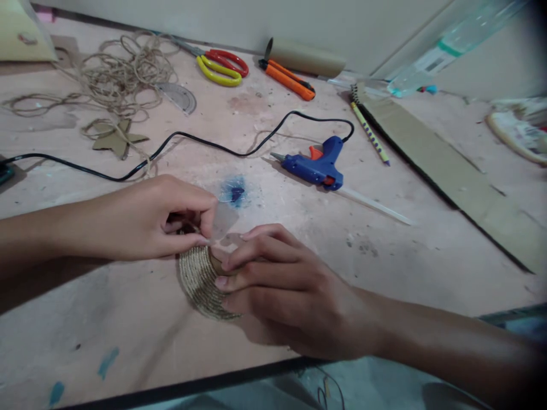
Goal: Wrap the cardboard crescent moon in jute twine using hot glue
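Your left hand (158, 219) pinches the twine coil (199, 282) rim, right hand (277, 290) flat on it — press just beside the pinch.

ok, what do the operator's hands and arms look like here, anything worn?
Left hand and right hand are bare: no gloves, rings or tape visible. Left forearm and right forearm are uncovered as far as the frame shows; no sleeve, watch or band.
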Tool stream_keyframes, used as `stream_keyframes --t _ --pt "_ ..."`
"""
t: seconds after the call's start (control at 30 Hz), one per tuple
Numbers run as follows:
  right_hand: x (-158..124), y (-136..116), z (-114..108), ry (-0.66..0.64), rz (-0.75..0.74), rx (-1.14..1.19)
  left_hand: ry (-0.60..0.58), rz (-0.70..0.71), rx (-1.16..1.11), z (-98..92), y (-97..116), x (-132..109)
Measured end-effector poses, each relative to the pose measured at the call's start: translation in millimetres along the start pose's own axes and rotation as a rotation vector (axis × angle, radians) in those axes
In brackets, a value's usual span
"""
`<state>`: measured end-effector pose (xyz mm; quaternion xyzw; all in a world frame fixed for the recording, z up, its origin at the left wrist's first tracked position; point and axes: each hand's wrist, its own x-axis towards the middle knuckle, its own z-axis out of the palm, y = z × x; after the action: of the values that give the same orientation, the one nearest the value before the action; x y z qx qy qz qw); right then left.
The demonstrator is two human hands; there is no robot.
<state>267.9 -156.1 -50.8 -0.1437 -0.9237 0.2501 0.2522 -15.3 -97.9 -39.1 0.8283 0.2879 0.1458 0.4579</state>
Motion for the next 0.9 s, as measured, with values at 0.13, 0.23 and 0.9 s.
stream_keyframes --t 0.13,0.23,0.9 --pt "0 -1 0 0.003 -0.019 -0.026 -0.004 -0.002 0.003 1.1 -1 -1" --pt "1 -3 0 0.012 -0.034 -0.051 0.002 0.000 -0.003 1.8 -1 0" --pt "-1 -10 4 0.045 -0.057 -0.199 -0.001 0.007 -0.017 0.8 0 1"
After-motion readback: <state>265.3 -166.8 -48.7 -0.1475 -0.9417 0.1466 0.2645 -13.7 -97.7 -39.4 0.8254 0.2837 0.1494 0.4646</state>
